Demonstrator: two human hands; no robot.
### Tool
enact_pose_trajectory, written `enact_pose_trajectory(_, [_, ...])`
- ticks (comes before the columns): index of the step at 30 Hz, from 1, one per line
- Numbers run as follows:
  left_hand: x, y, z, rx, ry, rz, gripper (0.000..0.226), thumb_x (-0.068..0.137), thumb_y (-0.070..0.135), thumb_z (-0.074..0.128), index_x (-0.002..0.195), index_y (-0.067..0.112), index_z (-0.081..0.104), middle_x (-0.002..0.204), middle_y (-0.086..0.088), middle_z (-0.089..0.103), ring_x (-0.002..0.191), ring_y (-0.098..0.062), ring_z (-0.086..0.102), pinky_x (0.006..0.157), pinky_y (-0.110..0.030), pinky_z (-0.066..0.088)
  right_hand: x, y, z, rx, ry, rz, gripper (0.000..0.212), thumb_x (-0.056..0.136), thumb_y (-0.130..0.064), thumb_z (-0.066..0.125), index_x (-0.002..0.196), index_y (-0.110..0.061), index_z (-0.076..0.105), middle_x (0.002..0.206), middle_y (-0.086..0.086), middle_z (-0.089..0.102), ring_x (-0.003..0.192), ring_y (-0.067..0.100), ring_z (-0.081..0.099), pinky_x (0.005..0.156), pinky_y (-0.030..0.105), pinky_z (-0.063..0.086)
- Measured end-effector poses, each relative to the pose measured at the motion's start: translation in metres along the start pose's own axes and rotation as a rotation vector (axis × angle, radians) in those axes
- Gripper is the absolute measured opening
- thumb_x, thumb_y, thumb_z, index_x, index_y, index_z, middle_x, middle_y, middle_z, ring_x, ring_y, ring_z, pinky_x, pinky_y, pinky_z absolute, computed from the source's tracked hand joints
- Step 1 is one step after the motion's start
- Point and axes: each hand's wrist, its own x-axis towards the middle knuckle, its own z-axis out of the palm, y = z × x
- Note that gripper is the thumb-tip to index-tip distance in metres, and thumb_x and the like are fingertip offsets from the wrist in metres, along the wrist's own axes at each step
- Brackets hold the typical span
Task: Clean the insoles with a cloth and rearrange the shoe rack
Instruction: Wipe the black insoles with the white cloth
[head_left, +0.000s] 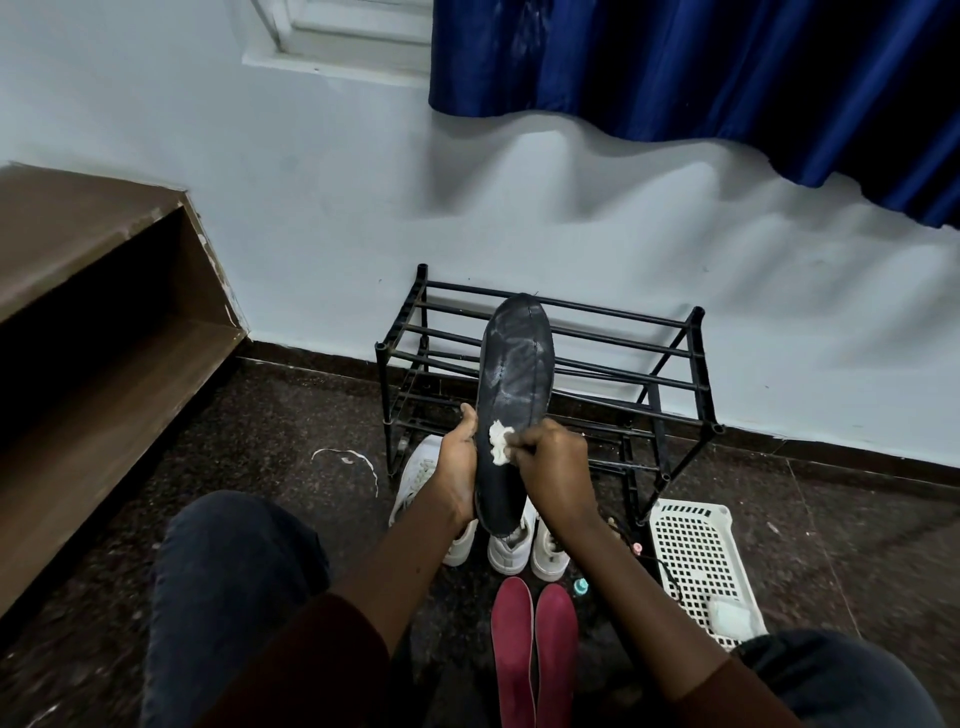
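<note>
A person is sitting on a dark speckled floor (291, 415), knees in dark trousers showing at the lower left and lower right. Ahead, a black shoe rack (708, 374) is standing against a pale wall, its bars carrying nothing that can be seen. A blue curtain (701, 78) is hanging above it, and a brown wooden bench (78, 260) is filling the left side. Three white shoes (511, 545) are lying on the floor in front of the rack, partly hidden behind the hands. Two red insoles (511, 649) are lying side by side nearer the person. A white perforated basket (696, 561) is sitting to the right, with a folded white pad (732, 618) in its near corner. A loose white string (348, 457) is curling on the floor to the left.

A black insole (514, 374) is being held upright in front of the rack, blocking its middle, whitish smears showing on its surface. The left hand (460, 467) is gripping the insole's left edge near the bottom, fingers curled around it. The right hand (556, 457) is pinching a small white cloth (498, 439) and pressing it against the lower part of the insole.
</note>
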Motion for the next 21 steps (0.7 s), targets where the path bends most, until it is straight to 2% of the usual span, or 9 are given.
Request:
enact_pose_trajectory(4, [0.004, 0.003, -0.006, 0.052, 0.057, 0.018, 0.070, 0.096, 0.058, 0.023, 0.113, 0.004, 0.063, 0.105, -0.016, 0.069, 0.089, -0.026, 0.069, 0.077, -0.032, 0.057, -0.022, -0.005, 0.002, 0.003, -0.062, -0.027, 0.003, 0.072, -0.001, 0.074, 0.074, -0.002, 0.073, 0.077, 0.011, 0.067, 0.072, 0.023, 0.064, 0.062, 0.014, 0.034])
enact_pose_trajectory(8, [0.004, 0.001, -0.005, 0.034, 0.016, -0.007, 0.078, 0.096, 0.060, 0.020, 0.096, 0.004, 0.075, 0.100, -0.016, 0.070, 0.085, -0.026, 0.070, 0.075, -0.032, 0.057, -0.017, -0.008, -0.001, -0.024, -0.030, -0.029, 0.003, 0.071, 0.000, 0.073, 0.073, 0.000, 0.070, 0.077, 0.014, 0.065, 0.071, 0.026, 0.062, 0.063, 0.020, 0.037])
enact_pose_trajectory(13, [0.000, -0.002, 0.000, -0.003, -0.016, -0.002, 0.070, 0.094, 0.060, 0.029, 0.096, 0.009, 0.076, 0.100, -0.014, 0.071, 0.088, -0.027, 0.070, 0.075, -0.033, 0.058, 0.009, -0.011, -0.007, -0.089, 0.073, 0.013, 0.007, 0.080, -0.001, 0.065, 0.082, 0.003, 0.069, 0.085, 0.020, 0.062, 0.078, 0.034, 0.060, 0.068, 0.036, 0.046])
enact_pose_trajectory(16, [0.000, -0.001, 0.003, 0.034, -0.003, 0.011, 0.060, 0.093, 0.055, 0.037, 0.093, 0.010, 0.077, 0.099, -0.012, 0.071, 0.089, -0.026, 0.069, 0.083, -0.035, 0.053, 0.016, -0.016, -0.007, -0.131, 0.090, 0.041, 0.016, 0.085, -0.001, 0.058, 0.097, 0.003, 0.068, 0.095, 0.023, 0.062, 0.086, 0.036, 0.060, 0.075, 0.038, 0.046])
enact_pose_trajectory(19, [0.004, 0.000, 0.002, 0.059, -0.003, 0.010, 0.066, 0.095, 0.055, 0.031, 0.084, 0.011, 0.079, 0.091, -0.010, 0.073, 0.080, -0.024, 0.071, 0.078, -0.034, 0.052, 0.014, -0.018, -0.006, -0.175, 0.059, 0.074, 0.019, 0.088, 0.000, 0.054, 0.102, 0.003, 0.067, 0.099, 0.024, 0.061, 0.088, 0.036, 0.060, 0.077, 0.038, 0.048])
enact_pose_trajectory(21, [0.005, 0.001, -0.001, 0.064, 0.000, 0.007, 0.068, 0.095, 0.057, 0.029, 0.086, 0.011, 0.078, 0.092, -0.011, 0.073, 0.080, -0.024, 0.070, 0.074, -0.032, 0.054, 0.011, -0.017, -0.007, -0.167, -0.003, 0.124, 0.019, 0.088, -0.003, 0.056, 0.101, 0.001, 0.069, 0.100, 0.023, 0.062, 0.090, 0.035, 0.061, 0.078, 0.037, 0.049])
